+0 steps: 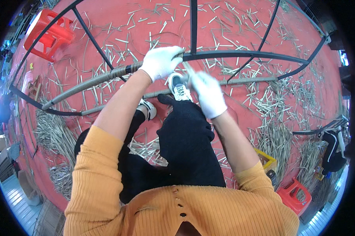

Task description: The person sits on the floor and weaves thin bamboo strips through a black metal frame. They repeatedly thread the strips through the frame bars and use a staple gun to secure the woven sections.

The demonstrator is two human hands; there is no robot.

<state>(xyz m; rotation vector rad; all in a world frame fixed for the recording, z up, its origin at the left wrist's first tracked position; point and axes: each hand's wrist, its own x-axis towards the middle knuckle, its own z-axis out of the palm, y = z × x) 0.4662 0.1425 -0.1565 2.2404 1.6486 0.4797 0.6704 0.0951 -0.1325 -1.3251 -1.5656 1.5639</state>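
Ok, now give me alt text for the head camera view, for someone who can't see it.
A person's white-gloved left hand holds a curved black frame partly wrapped in tan strands, while the blurred right hand seems to hold a pale strip. Cut pieces litter the red floor; a red stool is at upper left.

Blk curved rail (232, 54); L part mostly wrapped w/ grey-tan strip (91, 81); R part bare

It's a wkshp: blk frame (193, 27), cut strips (272, 107) on flr (237, 105).
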